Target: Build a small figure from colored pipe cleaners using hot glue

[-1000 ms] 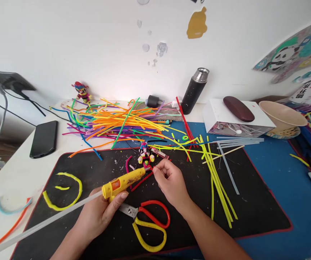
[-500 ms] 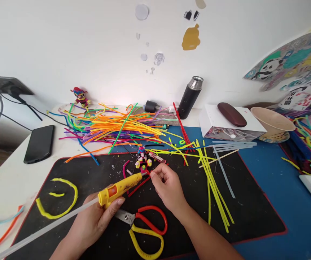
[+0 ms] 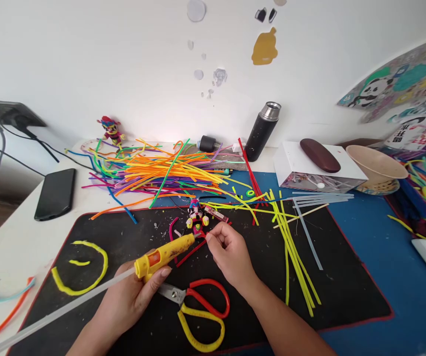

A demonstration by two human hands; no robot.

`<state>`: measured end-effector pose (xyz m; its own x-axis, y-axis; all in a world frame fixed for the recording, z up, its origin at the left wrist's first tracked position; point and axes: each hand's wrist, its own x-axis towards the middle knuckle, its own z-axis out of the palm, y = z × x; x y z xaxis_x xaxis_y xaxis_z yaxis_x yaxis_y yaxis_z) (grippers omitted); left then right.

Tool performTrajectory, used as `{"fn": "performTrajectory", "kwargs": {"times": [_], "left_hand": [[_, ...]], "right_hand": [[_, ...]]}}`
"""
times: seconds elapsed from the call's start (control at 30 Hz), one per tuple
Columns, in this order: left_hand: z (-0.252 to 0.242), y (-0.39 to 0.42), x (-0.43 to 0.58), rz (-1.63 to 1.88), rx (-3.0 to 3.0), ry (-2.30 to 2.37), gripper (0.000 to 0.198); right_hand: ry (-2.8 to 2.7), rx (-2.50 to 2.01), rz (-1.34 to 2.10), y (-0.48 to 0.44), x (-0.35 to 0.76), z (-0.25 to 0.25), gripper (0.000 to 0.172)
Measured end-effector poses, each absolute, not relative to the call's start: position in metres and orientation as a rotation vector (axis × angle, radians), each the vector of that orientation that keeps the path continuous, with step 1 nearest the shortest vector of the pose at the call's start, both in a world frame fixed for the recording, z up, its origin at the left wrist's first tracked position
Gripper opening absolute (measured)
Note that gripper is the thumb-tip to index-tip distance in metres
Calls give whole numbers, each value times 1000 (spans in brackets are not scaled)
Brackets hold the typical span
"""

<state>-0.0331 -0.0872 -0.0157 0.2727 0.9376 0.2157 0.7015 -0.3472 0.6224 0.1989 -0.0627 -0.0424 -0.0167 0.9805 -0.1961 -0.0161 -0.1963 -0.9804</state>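
A: At a craft-strewn tabletop (image 3: 23, 237), the person's left hand (image 3: 131, 296) is wrapped around the grip of a yellow plastic hot-glue gun (image 3: 164, 253), fingers clenched on it, a long translucent glue stick (image 3: 53, 314) trailing from its back toward the lower left.

B: And the nozzle?

A: It points up and right, its tip just beside a small multicoloured pipe-cleaner figurine (image 3: 197, 217) standing on the black desk mat with red edging (image 3: 346, 277).

B: The right hand (image 3: 231, 254)?

A: Its thumb and forefinger are pinched together on the end of a thin red pipe-cleaner strand (image 3: 191, 252) at the figurine's base; the other fingers curl in. The pinch sits just right of the nozzle tip, nearly touching it, directly in front of the figurine.

B: What surrounds them?

A: Red-and-yellow-handled scissors (image 3: 201, 309) lie on the mat between the two wrists. A curved yellow pipe-cleaner piece (image 3: 83, 272) rests at the mat's left, loose yellow-green strands (image 3: 294, 247) at its right. Behind, a heap of orange, yellow, green and purple pipe cleaners (image 3: 161, 170) spreads across the tabletop, with a second small figurine (image 3: 109, 129) at its far left, a black smartphone (image 3: 55, 193) nearby, and a black steel-capped flask (image 3: 263, 129) against the wall.
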Motion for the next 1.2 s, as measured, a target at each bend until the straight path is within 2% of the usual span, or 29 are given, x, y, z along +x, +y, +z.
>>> {"fn": "performTrajectory", "kwargs": {"times": [0.63,1.2], "left_hand": [[-27,-94,-37,758,2280,1549,66],[-22,-92,-43,759,2265,1545,65]], "right_hand": [[-1142,-1343,1358,-64,200,-39,29],[-1096,-1329,1393,-65,199,-42,31]]}}
